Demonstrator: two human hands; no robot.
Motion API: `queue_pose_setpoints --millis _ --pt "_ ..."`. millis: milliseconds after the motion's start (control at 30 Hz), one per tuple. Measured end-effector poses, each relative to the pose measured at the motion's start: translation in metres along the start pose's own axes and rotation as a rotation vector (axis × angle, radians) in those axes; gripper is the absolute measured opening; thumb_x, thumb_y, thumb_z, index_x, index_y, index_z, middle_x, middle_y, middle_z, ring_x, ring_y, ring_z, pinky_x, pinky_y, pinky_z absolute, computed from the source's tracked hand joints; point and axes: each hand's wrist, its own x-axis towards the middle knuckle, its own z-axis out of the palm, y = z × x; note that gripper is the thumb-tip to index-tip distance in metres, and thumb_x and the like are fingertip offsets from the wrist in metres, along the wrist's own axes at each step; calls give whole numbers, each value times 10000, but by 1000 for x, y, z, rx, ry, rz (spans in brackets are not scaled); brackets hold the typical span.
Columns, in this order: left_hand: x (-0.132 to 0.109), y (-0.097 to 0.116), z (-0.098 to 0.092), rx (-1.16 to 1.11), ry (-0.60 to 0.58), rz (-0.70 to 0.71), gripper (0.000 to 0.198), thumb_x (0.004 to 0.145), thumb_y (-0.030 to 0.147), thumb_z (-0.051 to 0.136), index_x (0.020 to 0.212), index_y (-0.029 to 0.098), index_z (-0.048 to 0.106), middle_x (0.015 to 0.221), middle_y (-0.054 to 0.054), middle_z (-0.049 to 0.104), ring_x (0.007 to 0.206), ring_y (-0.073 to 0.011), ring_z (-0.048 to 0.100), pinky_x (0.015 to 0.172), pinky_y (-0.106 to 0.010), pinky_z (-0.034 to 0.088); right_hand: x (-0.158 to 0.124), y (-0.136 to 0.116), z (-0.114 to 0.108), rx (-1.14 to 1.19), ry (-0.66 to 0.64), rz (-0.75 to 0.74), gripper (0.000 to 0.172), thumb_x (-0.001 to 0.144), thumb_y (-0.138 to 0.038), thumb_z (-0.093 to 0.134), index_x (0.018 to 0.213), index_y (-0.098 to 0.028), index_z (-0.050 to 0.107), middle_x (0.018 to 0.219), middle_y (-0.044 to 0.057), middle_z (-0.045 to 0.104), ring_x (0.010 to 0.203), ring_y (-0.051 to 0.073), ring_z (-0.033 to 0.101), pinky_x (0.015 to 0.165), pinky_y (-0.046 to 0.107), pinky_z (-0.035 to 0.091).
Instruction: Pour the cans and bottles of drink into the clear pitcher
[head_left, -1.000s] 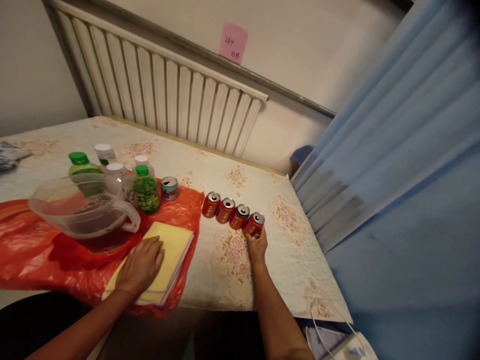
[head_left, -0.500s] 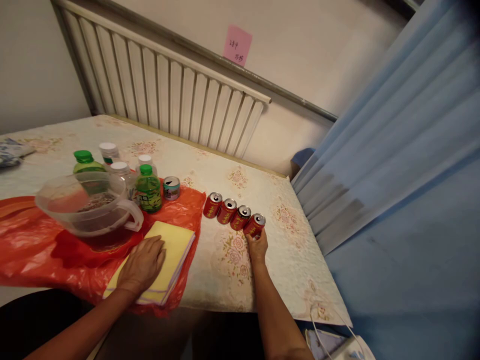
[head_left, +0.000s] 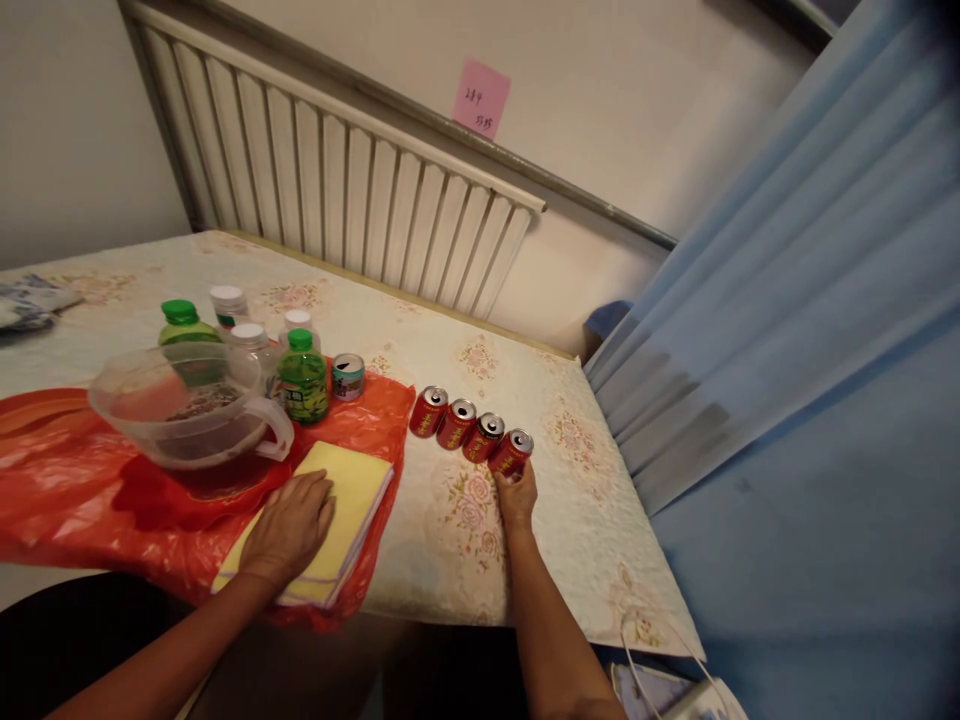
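Note:
My left hand (head_left: 291, 528) lies flat on a folded yellow cloth (head_left: 352, 482), fingers stretched out. The cloth rests on a red plastic sheet (head_left: 67, 500). My right hand (head_left: 517, 492) is wrapped round the lower part of a red can (head_left: 511, 452), the rightmost of several red cans standing in a slanting row. To its left stand a can with a dark rim (head_left: 484, 438), another red can (head_left: 456, 426) and the leftmost can (head_left: 429, 412). Their tops show openings.
A clear plastic jug (head_left: 180, 435) with dark contents sits on the red sheet. Behind it are a green bottle (head_left: 304, 385), white-capped jars (head_left: 229, 305) and a teal can (head_left: 348, 378). A radiator (head_left: 360, 190) lines the wall; a blue curtain (head_left: 787, 350) hangs right.
The view has shifted slightly, moving the jug and bottles a little to the right in the picture. Both hands keep their places on the cloth and the can.

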Motion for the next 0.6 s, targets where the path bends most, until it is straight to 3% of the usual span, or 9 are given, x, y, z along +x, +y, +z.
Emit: queue_pose_setpoints --millis 600 --pt "1 2 -4 3 26 17 335 958 325 412 1119 137 638 1253 -153 644 1159 -313 563 942 -460 451 1 9 3 -109 25 -46 468 692 -417 660 1089 -168 639 916 69 707 802 221 609 698 291 448"
